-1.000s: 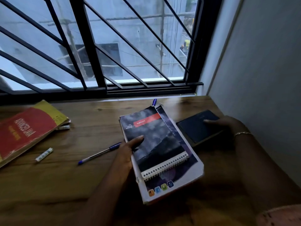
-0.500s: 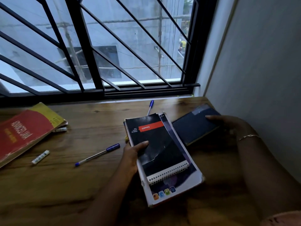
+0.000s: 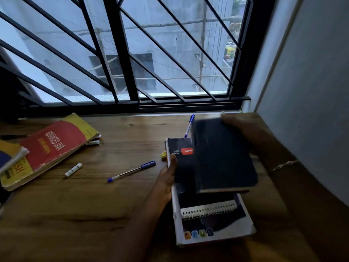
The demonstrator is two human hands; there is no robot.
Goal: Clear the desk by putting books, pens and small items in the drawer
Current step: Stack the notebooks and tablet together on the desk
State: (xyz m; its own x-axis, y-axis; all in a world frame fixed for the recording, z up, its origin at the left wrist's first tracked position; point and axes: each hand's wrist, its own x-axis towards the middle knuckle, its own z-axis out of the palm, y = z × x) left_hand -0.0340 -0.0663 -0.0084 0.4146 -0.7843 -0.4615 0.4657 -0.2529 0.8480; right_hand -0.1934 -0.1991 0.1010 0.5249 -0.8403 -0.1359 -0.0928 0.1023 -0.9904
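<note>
My left hand [image 3: 168,178] grips the left edge of a stack: a black spiral notebook [image 3: 182,163] lying on a larger white-edged book [image 3: 217,231]. My right hand [image 3: 243,131] holds a dark blue diary [image 3: 222,157] by its far end, tilted over the stack and partly covering the notebook. One blue pen [image 3: 132,171] lies on the wooden desk [image 3: 94,214] left of my left hand. A second blue pen [image 3: 189,125] lies behind the stack, its lower end hidden. No drawer is in view.
A red and yellow book [image 3: 54,146] lies at the desk's left with other books [image 3: 13,163] overlapping it. A small white tube [image 3: 73,169] and another [image 3: 93,142] lie near it. A yellow bit [image 3: 163,155] peeks out beside the stack. Window bars behind, wall on the right.
My right hand has lifted the dark diary off the desk and swung it left over the stack. My left hand has kept its hold on the stack's edge.
</note>
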